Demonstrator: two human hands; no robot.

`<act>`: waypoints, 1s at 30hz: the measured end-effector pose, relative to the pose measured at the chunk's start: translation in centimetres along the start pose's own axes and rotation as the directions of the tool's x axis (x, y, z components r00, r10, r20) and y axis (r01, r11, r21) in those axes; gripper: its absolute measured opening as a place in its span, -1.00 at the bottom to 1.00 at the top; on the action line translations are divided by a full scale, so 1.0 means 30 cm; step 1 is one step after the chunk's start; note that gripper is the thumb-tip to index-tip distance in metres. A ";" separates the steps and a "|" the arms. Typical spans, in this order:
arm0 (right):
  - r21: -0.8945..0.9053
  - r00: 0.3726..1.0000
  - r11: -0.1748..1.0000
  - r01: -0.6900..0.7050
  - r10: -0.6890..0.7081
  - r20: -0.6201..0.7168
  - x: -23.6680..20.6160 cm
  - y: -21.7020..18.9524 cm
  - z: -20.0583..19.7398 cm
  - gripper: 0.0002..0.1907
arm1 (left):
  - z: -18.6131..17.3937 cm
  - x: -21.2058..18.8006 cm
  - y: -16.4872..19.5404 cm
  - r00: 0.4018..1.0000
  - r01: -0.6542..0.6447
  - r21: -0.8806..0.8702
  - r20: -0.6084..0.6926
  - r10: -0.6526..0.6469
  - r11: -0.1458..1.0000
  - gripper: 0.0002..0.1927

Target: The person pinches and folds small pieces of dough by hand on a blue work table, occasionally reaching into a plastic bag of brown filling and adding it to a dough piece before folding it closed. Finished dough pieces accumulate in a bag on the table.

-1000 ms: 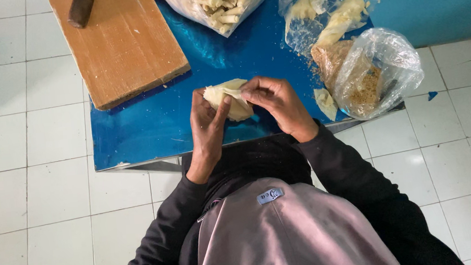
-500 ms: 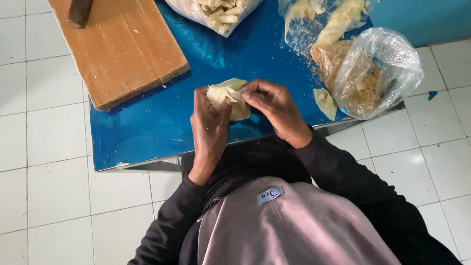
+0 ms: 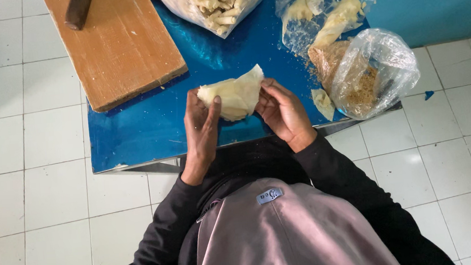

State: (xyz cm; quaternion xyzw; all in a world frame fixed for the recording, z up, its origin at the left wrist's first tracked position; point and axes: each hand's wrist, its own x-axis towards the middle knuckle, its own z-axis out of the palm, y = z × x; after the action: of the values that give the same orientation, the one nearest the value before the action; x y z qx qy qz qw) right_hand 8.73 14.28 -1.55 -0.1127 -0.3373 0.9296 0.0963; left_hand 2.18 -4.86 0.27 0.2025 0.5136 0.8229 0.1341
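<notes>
— Since the earlier picture, what has moved?

— Both hands have spread a little, and the pale folded dough wrapper (image 3: pixel 235 95) now shows wider, its point tipped up to the right. It is held above the near part of the blue table (image 3: pixel 150 128).

— How is it gripped?

— The left hand (image 3: pixel 201 127) grasps its left end, thumb on top. The right hand (image 3: pixel 281 108) pinches its right edge with the fingertips.

— What lies around?

— A wooden board (image 3: pixel 120 46) sits at far left with a dark handle (image 3: pixel 78 10) on it. A clear bag of rolled pastries (image 3: pixel 218 0) is beyond the hands. Two more plastic bags (image 3: pixel 375 72) with crumbs and pale pieces lie to the right.
</notes>
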 end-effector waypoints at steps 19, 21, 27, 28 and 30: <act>-0.801 0.794 -0.216 0.558 -0.141 0.591 -0.132 -0.103 0.063 -0.58 | -0.185 0.063 0.063 0.957 0.012 0.763 -0.196 0.214 0.646 -0.66; -0.810 0.795 -0.274 0.519 -0.193 0.575 -0.094 -0.204 0.053 -0.57 | -0.193 0.056 0.072 0.948 -0.089 0.830 -0.099 0.304 0.550 -0.69; -0.534 0.685 -0.821 0.204 -0.269 0.677 0.175 -0.497 -0.051 -0.60 | -0.210 0.021 0.076 0.924 -0.126 0.937 -0.008 0.381 0.325 -0.66; -0.519 0.686 -0.832 0.194 -0.263 0.678 0.224 -0.492 -0.066 -0.68 | -0.208 0.020 0.077 0.923 -0.126 0.938 -0.009 0.385 0.323 -0.63; -0.478 0.688 -0.861 0.173 -0.241 0.684 0.283 -0.489 -0.088 -0.74 | -0.197 0.013 0.087 0.921 -0.120 0.940 -0.014 0.389 0.318 -0.58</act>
State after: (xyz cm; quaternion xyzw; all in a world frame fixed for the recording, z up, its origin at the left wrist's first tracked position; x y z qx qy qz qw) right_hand 2.85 29.11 4.76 0.0006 -0.9497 -0.0930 0.2991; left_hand -0.97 -10.51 0.38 0.2210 0.8587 0.4178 -0.1980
